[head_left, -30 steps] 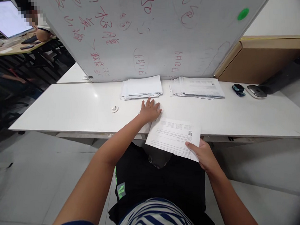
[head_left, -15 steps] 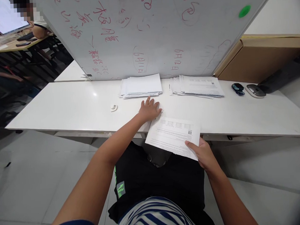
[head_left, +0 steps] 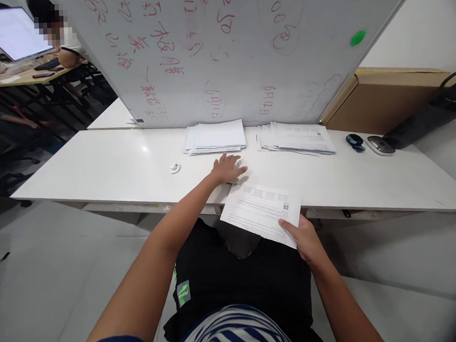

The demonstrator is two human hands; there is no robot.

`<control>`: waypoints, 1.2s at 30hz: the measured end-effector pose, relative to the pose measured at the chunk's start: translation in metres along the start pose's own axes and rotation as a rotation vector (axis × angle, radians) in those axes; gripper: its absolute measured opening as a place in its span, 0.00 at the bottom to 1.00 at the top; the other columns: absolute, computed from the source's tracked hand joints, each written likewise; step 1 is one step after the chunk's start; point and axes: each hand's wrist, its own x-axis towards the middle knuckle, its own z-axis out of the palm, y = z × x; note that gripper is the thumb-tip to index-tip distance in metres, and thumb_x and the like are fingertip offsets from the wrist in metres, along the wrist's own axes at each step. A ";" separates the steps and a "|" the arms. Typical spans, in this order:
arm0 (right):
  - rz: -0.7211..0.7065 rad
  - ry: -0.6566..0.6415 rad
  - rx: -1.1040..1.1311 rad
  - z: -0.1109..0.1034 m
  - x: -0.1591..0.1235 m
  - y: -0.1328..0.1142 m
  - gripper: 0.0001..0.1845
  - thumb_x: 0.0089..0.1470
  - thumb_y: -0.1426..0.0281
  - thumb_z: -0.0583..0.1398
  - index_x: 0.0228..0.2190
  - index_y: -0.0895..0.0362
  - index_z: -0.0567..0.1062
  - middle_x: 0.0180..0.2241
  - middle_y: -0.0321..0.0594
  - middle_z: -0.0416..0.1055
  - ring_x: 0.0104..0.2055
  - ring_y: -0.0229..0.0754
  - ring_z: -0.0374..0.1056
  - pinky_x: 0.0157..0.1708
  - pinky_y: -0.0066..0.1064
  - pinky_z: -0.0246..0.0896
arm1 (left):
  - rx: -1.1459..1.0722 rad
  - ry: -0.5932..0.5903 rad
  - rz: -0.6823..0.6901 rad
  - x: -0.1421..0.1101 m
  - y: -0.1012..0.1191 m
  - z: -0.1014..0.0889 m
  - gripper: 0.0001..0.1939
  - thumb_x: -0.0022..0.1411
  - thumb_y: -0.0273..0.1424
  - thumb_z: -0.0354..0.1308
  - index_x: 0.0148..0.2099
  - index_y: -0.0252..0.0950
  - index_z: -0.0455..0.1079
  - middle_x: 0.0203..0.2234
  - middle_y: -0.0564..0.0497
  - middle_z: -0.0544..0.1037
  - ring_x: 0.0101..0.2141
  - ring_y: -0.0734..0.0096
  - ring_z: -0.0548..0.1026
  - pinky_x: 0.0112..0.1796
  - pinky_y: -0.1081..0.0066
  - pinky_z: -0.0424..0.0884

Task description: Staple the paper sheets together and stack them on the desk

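Note:
My right hand (head_left: 304,237) grips a printed sheet of paper (head_left: 262,212) by its lower right corner, thumb on top. The sheet has text and a small QR code and slants over the desk's front edge above my lap. Just beyond its far left corner is my left hand (head_left: 228,169), palm down over the white desk (head_left: 114,168) with fingers spread and nothing in them. A stack of papers (head_left: 219,135), blank on top, lies just past the left fingertips. To its right sits a second stack of papers (head_left: 296,136) with print on the top sheet.
A whiteboard (head_left: 241,54) with red writing stands behind the stacks. On the right are a cardboard box (head_left: 379,101), a computer mouse (head_left: 380,145) and a small dark object (head_left: 355,142). A white earpiece (head_left: 175,168) lies left. People sit at another desk (head_left: 23,79).
My view has shifted slightly, so the desk sits a little lower. My left hand's fingers have lifted and spread a bit. The right hand still holds the sheet.

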 end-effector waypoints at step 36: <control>-0.413 0.347 0.003 -0.037 -0.014 -0.018 0.23 0.41 0.62 0.68 0.39 0.59 0.77 0.35 0.44 0.78 0.41 0.52 0.73 0.37 0.42 0.71 | -0.574 0.213 0.037 -0.026 0.003 -0.020 0.31 0.66 0.51 0.38 0.57 0.35 0.64 0.59 0.45 0.64 0.59 0.56 0.60 0.58 0.59 0.55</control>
